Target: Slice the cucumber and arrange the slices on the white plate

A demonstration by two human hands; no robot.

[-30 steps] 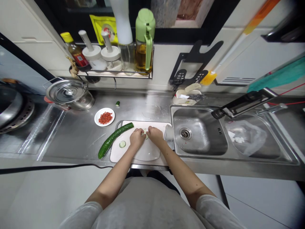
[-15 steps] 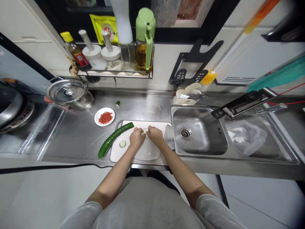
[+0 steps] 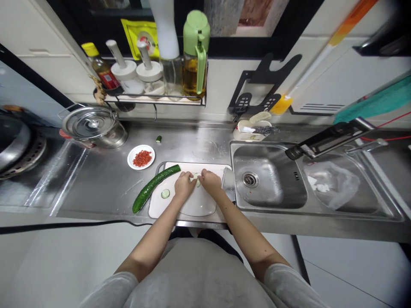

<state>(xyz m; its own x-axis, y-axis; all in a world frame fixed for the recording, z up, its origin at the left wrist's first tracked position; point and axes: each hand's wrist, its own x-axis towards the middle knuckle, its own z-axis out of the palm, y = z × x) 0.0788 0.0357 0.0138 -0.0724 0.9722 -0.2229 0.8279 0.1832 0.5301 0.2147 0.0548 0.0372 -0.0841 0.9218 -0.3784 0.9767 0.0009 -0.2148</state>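
Note:
Both hands meet over a pale cutting board [image 3: 157, 205]. The fingers of my left hand [image 3: 184, 185] are closed on small cucumber slices [image 3: 195, 176] between the hands. My right hand [image 3: 210, 181] pinches at the same slices from the other side. One round slice [image 3: 165, 193] lies apart on the board, left of my left hand. A long green cucumber [image 3: 152, 188] rests across the board's left edge, its right end cut. Beside my right hand, a wide knife blade [image 3: 228, 179] lies at the board's right edge.
Behind the board are a white plate [image 3: 130, 159] of red bits and a cucumber end [image 3: 159, 139]. A lidded steel pot [image 3: 111, 134] stands at the back left. A sink [image 3: 269, 184] is on the right, and a bottle rack [image 3: 167, 101] hangs above the counter.
My right hand has shifted slightly at the fingertips, showing a little more of the slices. My left hand is almost unchanged.

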